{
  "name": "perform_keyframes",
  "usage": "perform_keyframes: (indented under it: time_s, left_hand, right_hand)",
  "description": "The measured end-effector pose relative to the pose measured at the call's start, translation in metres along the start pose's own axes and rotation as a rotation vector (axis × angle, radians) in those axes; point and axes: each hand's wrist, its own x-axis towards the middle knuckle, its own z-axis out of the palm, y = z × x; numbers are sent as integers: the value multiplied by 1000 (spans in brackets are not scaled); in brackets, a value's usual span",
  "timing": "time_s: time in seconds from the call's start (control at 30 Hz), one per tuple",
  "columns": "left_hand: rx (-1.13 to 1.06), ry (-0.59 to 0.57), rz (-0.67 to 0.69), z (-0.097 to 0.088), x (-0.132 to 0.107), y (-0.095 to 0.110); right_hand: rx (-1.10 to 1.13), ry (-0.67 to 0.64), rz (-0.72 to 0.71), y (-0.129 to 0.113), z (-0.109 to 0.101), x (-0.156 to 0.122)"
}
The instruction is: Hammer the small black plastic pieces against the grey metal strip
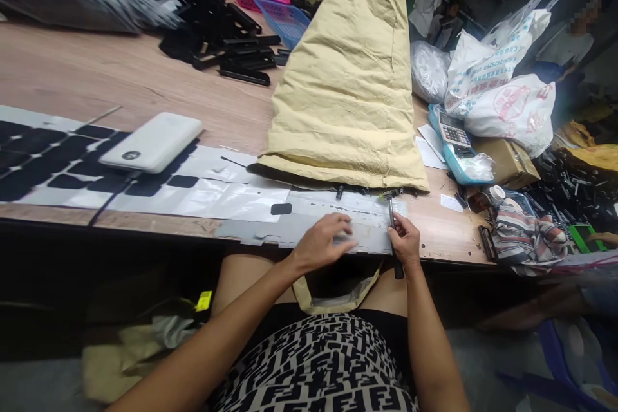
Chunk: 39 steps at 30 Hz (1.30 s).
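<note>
My right hand is wrapped round a small hammer with a dark grip, its head pointing away from me by the mouth of a large yellow cloth sack. To the left, my left hand hovers over a grey sheet at the table's front edge. Its fingers are slightly blurred and apart, with nothing visible between them. One black rounded patch lies on the sheet. Small dark pieces stick out along the sack's lower edge.
A white power bank sits on sheets of black patches at left. Black plastic parts are piled behind it. On the right are a blue basket with a calculator, a cardboard box and a striped cloth. Other people are in the background.
</note>
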Motion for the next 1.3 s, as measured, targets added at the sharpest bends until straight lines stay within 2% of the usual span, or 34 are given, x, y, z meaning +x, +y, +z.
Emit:
perform_keyframes:
  time_s: [0.1, 0.17, 0.3, 0.37, 0.43, 0.53, 0.67, 0.77, 0.87, 1.13, 1.3]
  left_hand:
    - [101, 263, -241, -4, 32, -10]
    - [190, 337, -357, -5, 56, -19]
    - [299, 346, -430, 1, 88, -32]
    - [336, 345, -439, 2, 89, -35]
    - [358, 332, -445, 2, 80, -35]
    - [363, 271, -400, -1, 58, -31]
    - [295, 148, -211, 5, 38, -22]
    - [255, 76, -62, 19, 41, -17]
    - [222, 43, 26, 31, 53, -16]
    - [5, 39, 60, 33, 62, -29]
    - [-30, 35, 27, 33, 63, -30]
  right_hand:
    - [7, 1, -2, 1, 1, 1]
    - [13, 1, 1, 1, 1, 1]
    - [23, -10, 6, 2, 1, 0]
    - [24, -13, 3, 2, 0, -1]
    - [19, -10, 1, 2, 0, -1]
    - [10, -9, 6, 2, 0, -1]
    - [7, -7, 13, 1, 1, -1]
    - [6, -7, 3, -1, 1, -2]
    - [3, -7, -4, -1, 0, -2]
    - [-32, -14, -35, -3, -2, -3]
    - [-107, 18, -159, -14, -5, -10]
